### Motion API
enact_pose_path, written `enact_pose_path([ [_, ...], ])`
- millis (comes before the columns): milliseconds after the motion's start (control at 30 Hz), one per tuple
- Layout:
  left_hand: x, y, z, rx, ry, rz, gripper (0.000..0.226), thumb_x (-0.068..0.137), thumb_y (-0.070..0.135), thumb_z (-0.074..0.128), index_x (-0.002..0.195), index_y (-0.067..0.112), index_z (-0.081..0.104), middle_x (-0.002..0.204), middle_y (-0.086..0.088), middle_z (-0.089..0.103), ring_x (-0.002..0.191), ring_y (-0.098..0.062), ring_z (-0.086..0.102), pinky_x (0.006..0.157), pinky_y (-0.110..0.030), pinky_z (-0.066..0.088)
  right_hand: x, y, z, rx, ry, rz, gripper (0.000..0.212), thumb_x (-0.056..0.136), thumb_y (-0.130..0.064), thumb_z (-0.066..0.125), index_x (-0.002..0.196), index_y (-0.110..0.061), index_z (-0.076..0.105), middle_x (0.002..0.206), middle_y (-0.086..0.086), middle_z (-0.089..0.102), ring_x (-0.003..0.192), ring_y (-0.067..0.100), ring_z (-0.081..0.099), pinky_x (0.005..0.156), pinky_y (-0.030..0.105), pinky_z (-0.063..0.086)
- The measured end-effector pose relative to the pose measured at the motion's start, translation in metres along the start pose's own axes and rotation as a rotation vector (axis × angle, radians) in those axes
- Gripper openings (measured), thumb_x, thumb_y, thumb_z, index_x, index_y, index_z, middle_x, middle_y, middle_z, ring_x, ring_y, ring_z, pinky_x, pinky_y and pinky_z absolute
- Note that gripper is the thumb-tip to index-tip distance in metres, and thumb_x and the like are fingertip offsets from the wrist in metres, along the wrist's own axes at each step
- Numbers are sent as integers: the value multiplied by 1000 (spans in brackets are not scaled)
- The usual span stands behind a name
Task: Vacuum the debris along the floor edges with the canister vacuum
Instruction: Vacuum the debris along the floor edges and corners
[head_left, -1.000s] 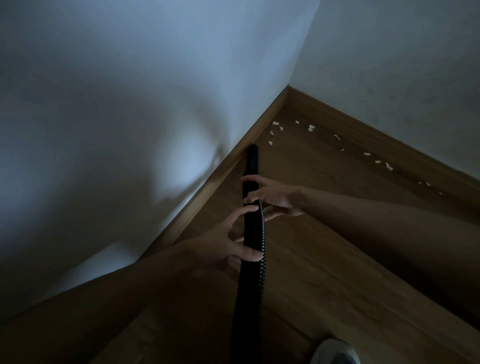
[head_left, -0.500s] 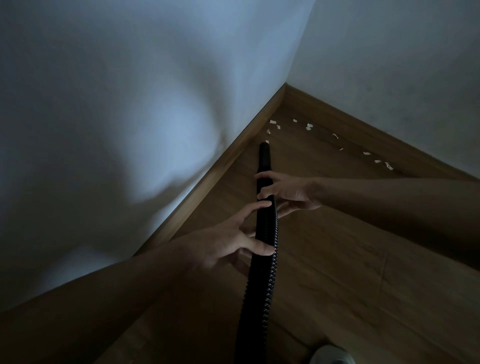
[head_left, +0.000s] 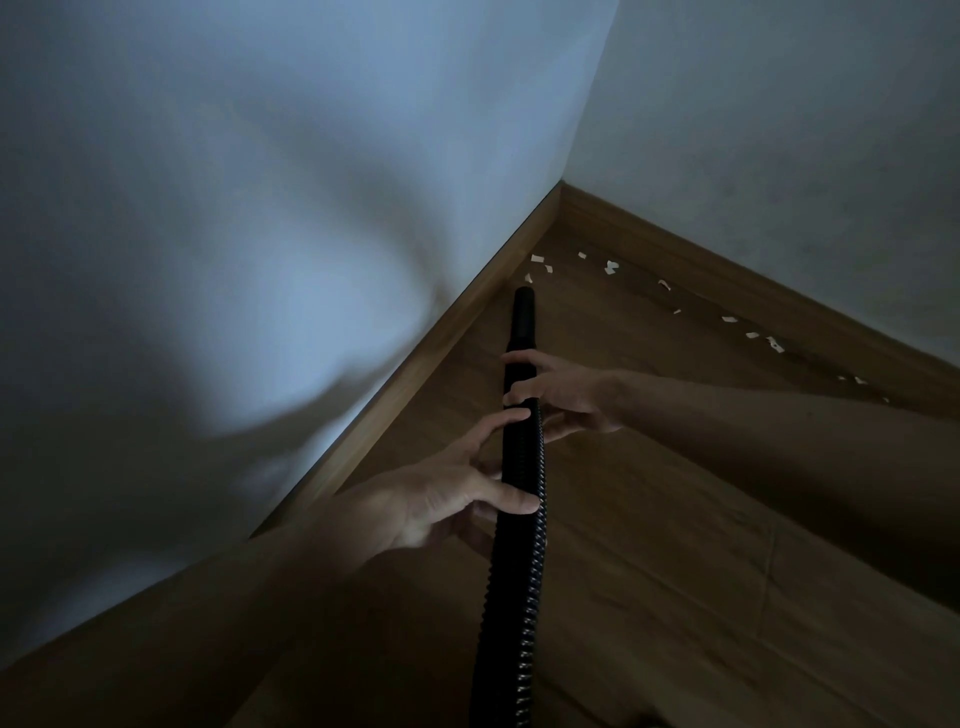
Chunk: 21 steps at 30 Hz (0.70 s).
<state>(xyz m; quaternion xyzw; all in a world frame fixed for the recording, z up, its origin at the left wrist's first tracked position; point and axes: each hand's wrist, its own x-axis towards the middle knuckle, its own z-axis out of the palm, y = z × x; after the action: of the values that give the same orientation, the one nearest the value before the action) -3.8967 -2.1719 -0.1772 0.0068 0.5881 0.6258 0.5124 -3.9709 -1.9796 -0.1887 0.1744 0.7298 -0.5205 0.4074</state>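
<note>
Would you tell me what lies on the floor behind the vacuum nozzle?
Small white scraps lie scattered toward the corner and along the right baseboard. The floor directly under the nozzle is hidden.

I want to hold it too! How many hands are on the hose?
2. The left hand holds the ribbed hose lower down; the right hand grips it higher, nearer the nozzle.

The left hand (head_left: 441, 499) and the right hand (head_left: 566, 397) are seen bare, with slender fingers. The left forearm (head_left: 208, 623) is uncovered from the wrist to the lower left corner of the view, and the right forearm (head_left: 779, 441) is uncovered from the wrist to the right edge. Finer surface detail is lost in the dim light, and both arms are largely shadowed
</note>
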Motion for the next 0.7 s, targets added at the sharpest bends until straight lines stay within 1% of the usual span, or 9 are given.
enact_pose_path([
  [67, 3, 0, -1, -7, 0, -5, 86, 79, -1, 75, 136, 52, 40, 123, -7, 69, 112, -38, 65, 87, -44, 51, 2, 1, -3, 13, -4, -4, 66, 90, -12, 67, 143, -41, 41, 115, 2, 56, 100, 24, 64, 72, 34, 59],
  [100, 5, 0, -1, -21, 1, -7, 86, 78, -1, 76, 135, 53, 41, 123, -7, 69, 112, -40, 64, 88, -48, 52, 3, 1, -5, 19, -1, -8, 66, 90, -12, 67, 143, -41, 41, 115, 2, 56, 100, 24, 64, 73, 34, 59],
  [167, 10, -1, -2, -41, 6, -2, 85, 74, 3, 80, 130, 57, 45, 122, -7, 69, 113, -43, 63, 97, -55, 49, 5, 0, -8, 22, 8, -16, 66, 89, -12, 68, 143, -41, 43, 120, 3, 56, 101, 24, 64, 72, 34, 59],
  [233, 14, -1, -2, -33, 13, 12, 86, 69, 8, 82, 127, 60, 46, 122, -4, 70, 113, -41, 64, 104, -59, 42, 7, -3, -11, 25, 4, -20, 66, 89, -11, 69, 143, -40, 43, 125, 5, 55, 99, 23, 65, 70, 34, 59],
  [333, 20, -1, -3, -40, 31, 29, 86, 69, 8, 83, 127, 60, 46, 122, -4, 70, 110, -37, 66, 100, -54, 46, 10, -5, -17, 46, -13, -18, 70, 89, -10, 70, 146, -38, 40, 135, 12, 54, 96, 24, 68, 67, 34, 60],
  [433, 21, 2, -3, -39, 51, 37, 86, 76, -1, 78, 130, 56, 45, 125, -7, 68, 105, -34, 69, 95, -47, 51, 13, -7, -19, 64, -27, -27, 72, 89, -10, 71, 147, -37, 38, 143, 15, 50, 95, 25, 68, 67, 34, 61],
  [533, 22, 5, -5, -54, 47, 28, 87, 77, -7, 75, 132, 53, 43, 128, -11, 64, 105, -35, 69, 79, -38, 54, 16, -7, -19, 86, -31, -43, 73, 89, -9, 71, 148, -36, 38, 144, 15, 48, 94, 26, 68, 69, 35, 62],
  [567, 22, 6, -5, -52, 48, 26, 88, 77, -7, 75, 133, 53, 43, 127, -11, 64, 106, -35, 68, 78, -37, 54, 17, -7, -20, 93, -29, -51, 73, 89, -10, 71, 148, -35, 39, 144, 15, 48, 95, 26, 68, 70, 36, 62],
  [700, 27, 6, -6, -64, 51, 19, 93, 71, -6, 79, 131, 55, 44, 128, -15, 61, 109, -39, 65, 89, -50, 54, 22, -3, -22, 122, -22, -86, 73, 87, -10, 74, 147, -35, 40, 142, 14, 49, 104, 31, 67, 79, 41, 62],
])
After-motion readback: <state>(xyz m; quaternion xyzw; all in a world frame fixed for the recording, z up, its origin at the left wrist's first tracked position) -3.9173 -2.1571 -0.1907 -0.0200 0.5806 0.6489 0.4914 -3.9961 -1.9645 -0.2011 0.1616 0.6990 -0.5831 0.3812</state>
